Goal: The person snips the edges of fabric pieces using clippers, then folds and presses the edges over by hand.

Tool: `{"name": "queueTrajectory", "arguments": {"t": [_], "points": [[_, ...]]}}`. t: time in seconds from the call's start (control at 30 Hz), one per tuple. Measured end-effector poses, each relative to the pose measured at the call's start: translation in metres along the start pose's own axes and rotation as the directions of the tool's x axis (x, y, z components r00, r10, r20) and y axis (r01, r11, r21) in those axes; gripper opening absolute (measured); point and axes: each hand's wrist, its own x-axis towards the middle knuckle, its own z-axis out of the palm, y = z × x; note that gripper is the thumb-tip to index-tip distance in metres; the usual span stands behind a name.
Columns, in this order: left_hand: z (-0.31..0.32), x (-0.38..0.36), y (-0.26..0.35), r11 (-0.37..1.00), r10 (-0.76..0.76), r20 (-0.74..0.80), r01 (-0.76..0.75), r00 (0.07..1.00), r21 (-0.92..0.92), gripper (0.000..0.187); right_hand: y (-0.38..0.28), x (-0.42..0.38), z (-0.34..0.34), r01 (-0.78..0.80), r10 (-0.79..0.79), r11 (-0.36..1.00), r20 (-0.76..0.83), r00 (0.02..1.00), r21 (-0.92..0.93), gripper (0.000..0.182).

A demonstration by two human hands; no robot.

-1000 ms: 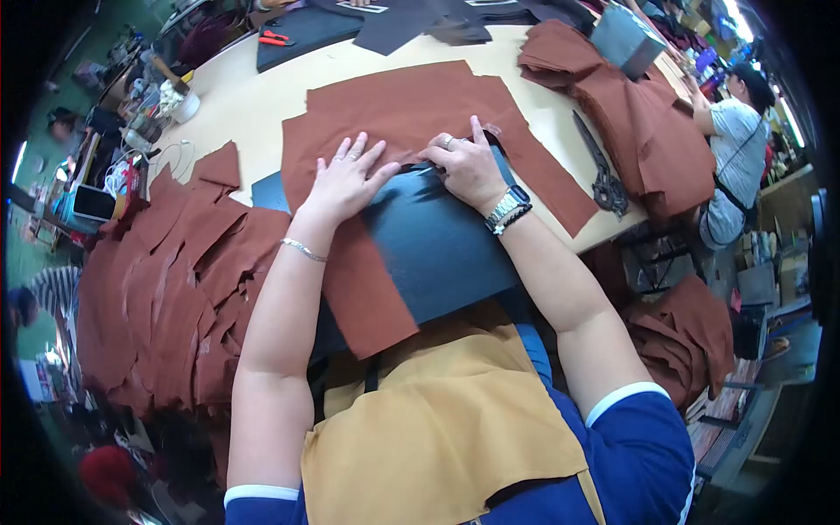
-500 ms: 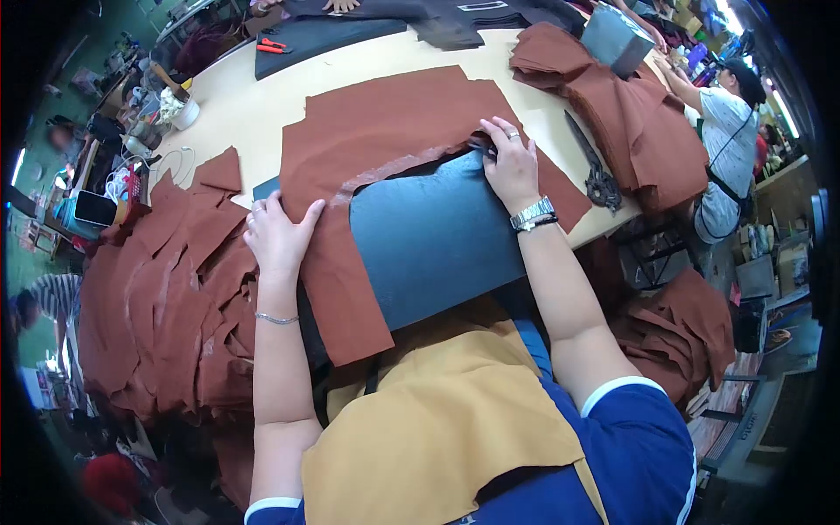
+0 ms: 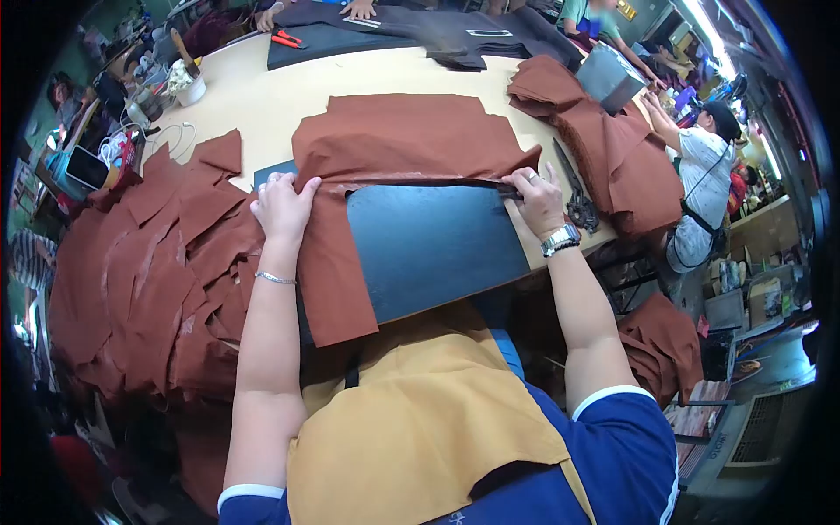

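A reddish-brown fabric piece [image 3: 402, 136] lies over a dark flat board [image 3: 437, 232] in front of me, its near edge drawn into a straight fold. My left hand [image 3: 284, 208] is closed on the left end of this fold, thumb on top. At the other end, my right hand [image 3: 538, 201] pinches the fabric's edge. A small dark object shows by its fingertips, too hidden to name. One flap of the fabric hangs toward my tan apron [image 3: 420, 420].
Brown fabric pieces [image 3: 166, 280] are heaped at left; a brown stack [image 3: 612, 144] at right carries a metal block [image 3: 610, 77]. Large scissors [image 3: 577, 197] lie beside it. Red-handled cutters [image 3: 287, 38] and a white pot [image 3: 188, 87] are farther back. Another person [image 3: 704, 175] works at right.
My left hand has gone from lying spread on the fabric to gripping it. My right hand has moved right and down, and the fabric's curved, raised edge is now pulled nearly straight.
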Motion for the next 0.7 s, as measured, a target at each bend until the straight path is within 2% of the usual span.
{"name": "queueTrajectory", "arguments": {"t": [0.1, 0.13, 0.17, 0.2, 0.23, 0.3, 0.37, 0.43, 0.5, 0.57, 0.7], "points": [[-0.010, 0.002, 0.006, 0.999, -0.029, 0.088, 0.027, 0.996, 0.032, 0.048, 0.000, -0.014, 0.001, 0.053, -0.052, 0.999, 0.049, 0.997, -0.008, 0.023], [-0.008, 0.001, 0.006, 0.999, -0.031, 0.029, 0.030, 0.999, 0.039, 0.046, -0.003, -0.017, 0.000, 0.036, -0.034, 0.999, 0.087, 0.996, -0.025, 0.022], [-0.009, 0.002, 0.008, 0.996, 0.084, -0.143, -0.083, 0.986, 0.013, 0.046, -0.005, -0.018, -0.001, 0.034, -0.034, 0.999, 0.072, 0.997, -0.001, 0.021], [-0.013, 0.003, 0.018, 0.980, 0.193, -0.312, -0.201, 0.930, 0.007, 0.046, -0.009, -0.016, -0.004, 0.029, -0.030, 0.999, 0.057, 0.998, 0.022, 0.021], [-0.020, 0.002, 0.032, 0.948, 0.288, -0.468, -0.317, 0.836, 0.018, 0.046, -0.012, -0.016, -0.006, 0.023, -0.025, 0.999, 0.045, 0.999, 0.042, 0.020], [-0.031, 0.001, 0.073, 0.839, 0.490, -0.323, -0.539, 0.810, -0.078, 0.040, -0.017, -0.010, -0.005, -0.006, 0.003, 0.998, 0.051, 0.999, 0.057, 0.019], [-0.013, 0.008, 0.104, 0.689, 0.704, -0.059, -0.700, 0.708, -0.186, 0.039, -0.021, 0.002, -0.005, 0.005, -0.007, 0.996, 0.016, 1.000, 0.094, 0.019], [0.010, 0.011, 0.128, 0.650, 0.753, 0.121, -0.704, 0.646, -0.287, 0.042, -0.022, 0.011, -0.006, 0.028, -0.030, 0.997, 0.020, 0.999, 0.069, 0.019], [0.025, 0.022, 0.139, 0.701, 0.712, 0.291, -0.628, 0.639, -0.338, 0.048, -0.020, 0.017, -0.003, 0.045, -0.047, 0.996, 0.027, 0.999, 0.075, 0.019], [0.039, 0.027, 0.139, 0.804, 0.592, 0.470, -0.516, 0.655, -0.294, 0.052, -0.016, 0.016, -0.005, 0.058, -0.061, 0.997, 0.056, 0.997, 0.051, 0.021], [0.046, 0.022, 0.138, 0.819, 0.574, 0.457, -0.492, 0.680, -0.297, 0.054, -0.002, -0.001, -0.013, 0.085, -0.080, 0.996, 0.147, 0.986, -0.030, 0.025]]}}
